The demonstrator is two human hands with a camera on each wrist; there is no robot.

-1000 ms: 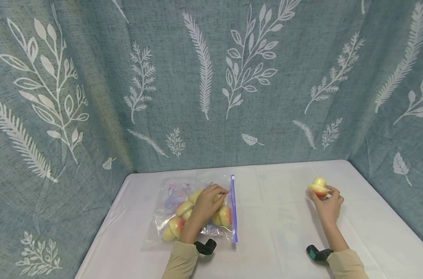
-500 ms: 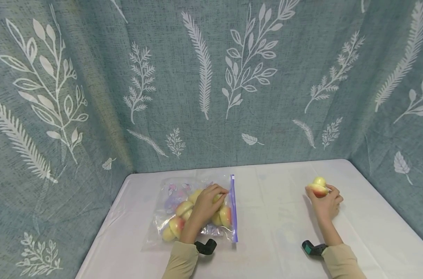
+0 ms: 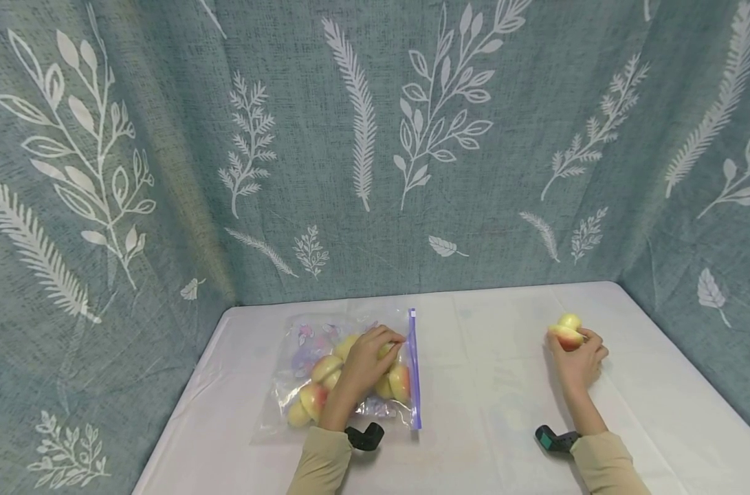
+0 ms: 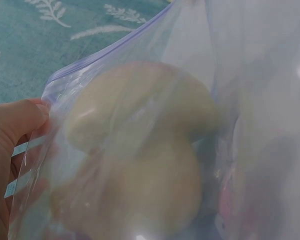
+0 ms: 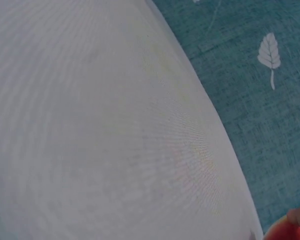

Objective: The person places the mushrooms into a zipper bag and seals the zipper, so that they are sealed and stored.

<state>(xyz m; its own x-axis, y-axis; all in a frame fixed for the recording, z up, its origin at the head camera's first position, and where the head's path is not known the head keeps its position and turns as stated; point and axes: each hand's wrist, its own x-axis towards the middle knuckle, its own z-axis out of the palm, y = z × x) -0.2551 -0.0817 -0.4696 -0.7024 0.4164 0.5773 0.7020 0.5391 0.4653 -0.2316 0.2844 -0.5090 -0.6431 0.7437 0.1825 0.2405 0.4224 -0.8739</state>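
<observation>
On the left of the table lies a clear zip bag [image 3: 300, 399] with a purple zip edge, holding several yellow-and-red mushroom-shaped pieces [image 3: 313, 399]. My left hand [image 3: 367, 359] reaches over it and pinches the bag near its zip side; in the left wrist view the thumb [image 4: 32, 114] presses the film beside a pale mushroom shape [image 4: 140, 150] seen through the plastic. Away to the right, my right hand [image 3: 577, 364] grips one loose mushroom-shaped piece [image 3: 566, 335], its red-tinged cap low and its yellow stem up. Only a red corner of it [image 5: 286, 230] shows in the right wrist view.
A white cloth covers the table [image 3: 473, 385]. Behind it and along both sides hangs a blue-green curtain [image 3: 375, 261] with white leaf prints. Black wrist cameras [image 3: 365, 437] sit on both wrists.
My right wrist has shifted slightly left, and the piece in that hand has tilted and moved a little. The left hand and the bag stay where they were.
</observation>
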